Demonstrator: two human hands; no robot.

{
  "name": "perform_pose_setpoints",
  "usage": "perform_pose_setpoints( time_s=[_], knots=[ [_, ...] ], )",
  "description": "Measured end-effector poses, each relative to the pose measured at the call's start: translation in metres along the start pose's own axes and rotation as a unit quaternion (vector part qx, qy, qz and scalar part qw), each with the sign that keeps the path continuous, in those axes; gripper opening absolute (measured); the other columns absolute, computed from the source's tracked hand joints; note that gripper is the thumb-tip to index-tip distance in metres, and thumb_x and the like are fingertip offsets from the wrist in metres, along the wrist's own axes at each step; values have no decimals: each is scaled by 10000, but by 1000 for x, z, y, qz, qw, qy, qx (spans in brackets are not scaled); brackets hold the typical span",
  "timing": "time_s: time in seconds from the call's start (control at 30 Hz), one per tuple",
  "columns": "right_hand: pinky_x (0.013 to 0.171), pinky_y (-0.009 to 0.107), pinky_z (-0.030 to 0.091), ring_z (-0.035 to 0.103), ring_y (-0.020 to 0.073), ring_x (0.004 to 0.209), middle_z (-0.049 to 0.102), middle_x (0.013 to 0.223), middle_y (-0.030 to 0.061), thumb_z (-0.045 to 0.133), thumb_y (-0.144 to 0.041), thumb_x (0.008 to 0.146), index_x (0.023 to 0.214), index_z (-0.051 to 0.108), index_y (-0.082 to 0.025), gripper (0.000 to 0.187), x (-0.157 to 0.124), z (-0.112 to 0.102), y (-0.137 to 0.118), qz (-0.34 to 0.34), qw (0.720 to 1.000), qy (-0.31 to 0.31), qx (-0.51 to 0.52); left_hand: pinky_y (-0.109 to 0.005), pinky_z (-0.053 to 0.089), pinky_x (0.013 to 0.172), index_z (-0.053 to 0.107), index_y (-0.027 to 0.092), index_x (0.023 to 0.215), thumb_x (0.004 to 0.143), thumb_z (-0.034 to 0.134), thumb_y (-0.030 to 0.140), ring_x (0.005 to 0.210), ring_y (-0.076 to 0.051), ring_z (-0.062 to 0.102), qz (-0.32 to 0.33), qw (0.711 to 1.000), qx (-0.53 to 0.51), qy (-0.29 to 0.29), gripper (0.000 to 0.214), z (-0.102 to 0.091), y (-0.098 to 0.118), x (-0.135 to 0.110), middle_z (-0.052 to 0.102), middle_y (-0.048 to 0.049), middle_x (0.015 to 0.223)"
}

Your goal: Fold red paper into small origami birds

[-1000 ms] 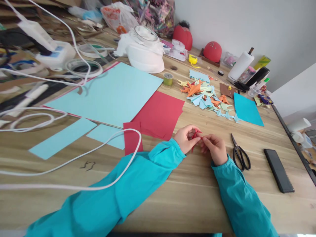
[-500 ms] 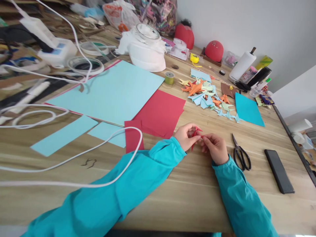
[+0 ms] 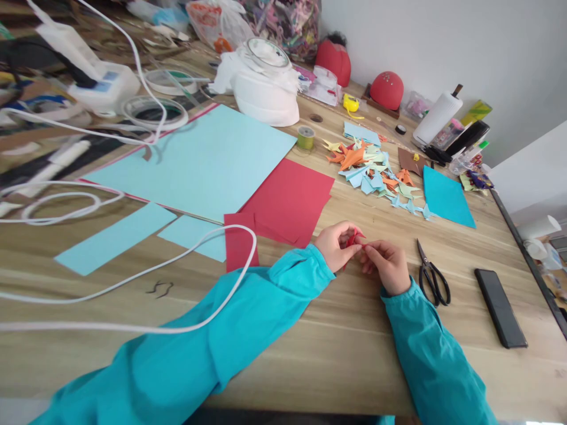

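Between my hands is a small folded red paper crane (image 3: pixel 353 238), partly hidden by the fingers. My left hand (image 3: pixel 335 246) has its fingers closed around the body of it, thumb along the near side. The thumb and forefinger of my right hand (image 3: pixel 387 263) pinch one thin tip of the same paper. Beyond them lies a pile of folded paper cranes (image 3: pixel 370 168) in orange, blue, yellow and green. Black-handled scissors (image 3: pixel 430 274) rest just right of my right hand. Red paper sheets (image 3: pixel 290 200) are spread to the left of my left hand.
Large light blue sheets (image 3: pixel 199 159) and cut strips (image 3: pixel 116 239) cover the left side. A white cable (image 3: pixel 230 295) loops over my left sleeve. A phone (image 3: pixel 500 307) lies at right, a teal sheet (image 3: pixel 448 198) behind it. A thread spool (image 3: pixel 305 138) stands near a white bundle (image 3: pixel 266 88).
The red paper has turned slightly between my fingers, its upper point now leaning further right. Both hands stay almost in place, and the whole view has shifted a little.
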State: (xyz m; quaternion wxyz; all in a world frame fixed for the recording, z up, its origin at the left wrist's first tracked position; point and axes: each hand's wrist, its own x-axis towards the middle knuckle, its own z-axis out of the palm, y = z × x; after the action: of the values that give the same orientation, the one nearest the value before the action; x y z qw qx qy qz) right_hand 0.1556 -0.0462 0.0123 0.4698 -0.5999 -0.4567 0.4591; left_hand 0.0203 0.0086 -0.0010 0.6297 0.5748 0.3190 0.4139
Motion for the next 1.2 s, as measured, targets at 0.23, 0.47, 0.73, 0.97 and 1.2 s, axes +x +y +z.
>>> perform_pose_setpoints(
  time_s=[0.23, 0.47, 0.73, 0.97, 1.2],
  knots=[
    [386, 205, 441, 553, 94, 415, 618, 566, 4, 633, -500, 709, 752, 608, -147, 357, 0, -2, 2, -8, 999, -24, -44, -193, 463, 508, 536, 133, 819, 632, 622, 63, 535, -80, 565, -31, 999, -24, -29, 218, -4, 1, 3, 599, 15, 685],
    [393, 205, 442, 557, 93, 420, 608, 567, -3, 625, -499, 721, 766, 601, -148, 355, 1, -4, 3, 1, 998, -43, -48, -182, 442, 439, 516, 128, 812, 619, 624, 49, 497, -86, 567, -81, 995, -45, -43, 234, -6, 3, 7, 589, 21, 651],
    [386, 195, 430, 546, 85, 412, 612, 559, -5, 648, -498, 698, 754, 618, -140, 363, 1, -1, 1, 15, 999, -32, -30, -171, 443, 484, 534, 138, 820, 627, 625, 72, 506, -57, 530, -21, 999, -7, -38, 223, -5, 1, 3, 601, 24, 689],
    [388, 199, 431, 539, 82, 411, 612, 560, -8, 663, -494, 683, 742, 615, -143, 359, 2, -2, 1, 20, 999, -35, -28, -188, 449, 468, 534, 131, 822, 624, 637, 87, 500, -73, 554, -39, 998, -33, -34, 227, -5, 0, 5, 584, 23, 672],
    [403, 203, 434, 542, 83, 420, 605, 562, -13, 654, -476, 702, 741, 604, -146, 335, 2, -3, 1, 6, 998, -45, -32, -192, 451, 465, 532, 124, 815, 619, 623, 47, 505, -80, 566, -60, 997, -46, -31, 230, -5, 3, 6, 593, 18, 670]
  ],
)
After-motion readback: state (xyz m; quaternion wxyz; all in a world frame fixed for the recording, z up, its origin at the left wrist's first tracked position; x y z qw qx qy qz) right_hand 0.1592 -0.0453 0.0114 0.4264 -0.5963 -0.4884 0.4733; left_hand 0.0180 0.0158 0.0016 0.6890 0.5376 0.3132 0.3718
